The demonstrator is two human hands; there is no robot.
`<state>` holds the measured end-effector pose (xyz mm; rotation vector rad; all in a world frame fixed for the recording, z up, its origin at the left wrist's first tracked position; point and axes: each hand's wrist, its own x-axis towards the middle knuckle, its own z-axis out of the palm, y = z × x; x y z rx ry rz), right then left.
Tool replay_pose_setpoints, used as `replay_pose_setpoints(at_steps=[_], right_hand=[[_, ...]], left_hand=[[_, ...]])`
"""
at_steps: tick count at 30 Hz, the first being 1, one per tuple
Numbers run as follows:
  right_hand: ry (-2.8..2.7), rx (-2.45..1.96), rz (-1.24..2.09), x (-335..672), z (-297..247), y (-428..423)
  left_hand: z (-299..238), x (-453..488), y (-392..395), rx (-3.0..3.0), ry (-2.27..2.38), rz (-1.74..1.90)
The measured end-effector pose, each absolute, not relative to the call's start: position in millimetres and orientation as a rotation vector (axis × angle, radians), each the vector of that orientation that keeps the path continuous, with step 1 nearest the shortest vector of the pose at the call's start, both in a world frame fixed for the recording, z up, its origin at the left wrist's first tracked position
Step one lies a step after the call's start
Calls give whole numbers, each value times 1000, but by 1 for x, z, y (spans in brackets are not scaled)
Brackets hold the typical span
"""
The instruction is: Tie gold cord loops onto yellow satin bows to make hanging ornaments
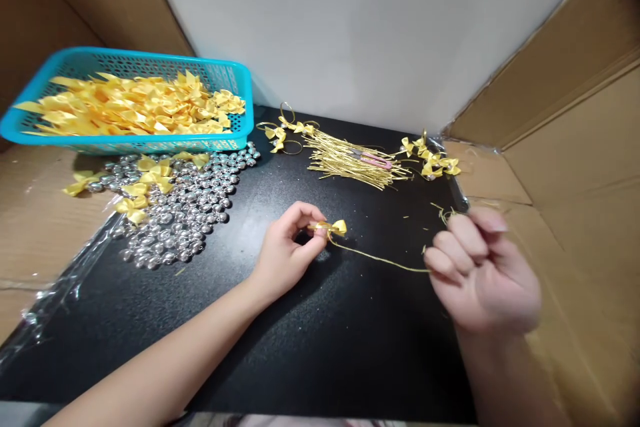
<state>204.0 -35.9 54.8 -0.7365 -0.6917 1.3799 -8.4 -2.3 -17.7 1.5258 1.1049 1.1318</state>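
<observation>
My left hand (pixel 287 250) pinches a small yellow ribbon bow (pixel 334 227) just above the black tabletop (pixel 300 340). A thin gold cord (pixel 380 259) runs from the bow to my right hand (pixel 477 267), which is closed in a loose fist around the cord's other end. Both hands hover near the middle of the table, the cord stretched between them.
A blue basket (pixel 30 121) of yellow bows stands at the back left, with a heap of silver beads (pixel 190 203) and loose bows in front of it. A bundle of gold cords (pixel 350 161) with small scissors, and finished bows (pixel 433 159), lie at the back. Cardboard walls (pixel 575 147) enclose the sides.
</observation>
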Motion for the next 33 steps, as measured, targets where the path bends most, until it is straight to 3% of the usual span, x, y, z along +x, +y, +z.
replay_pose_setpoints(at_steps=[7, 17, 28, 33], right_hand=[[-547, -374, 1576, 222, 67, -45], [-554, -369, 1523, 224, 70, -46], [-1046, -916, 1226, 187, 37, -40], [-1285, -1223, 902, 170, 9, -41]], left_hand=[[-21, -8, 0, 1531, 1121, 1186], [-19, -8, 0, 1588, 1152, 1151], [-6, -3, -6, 1424, 1082, 1010], [-8, -4, -10, 1410, 1002, 938]])
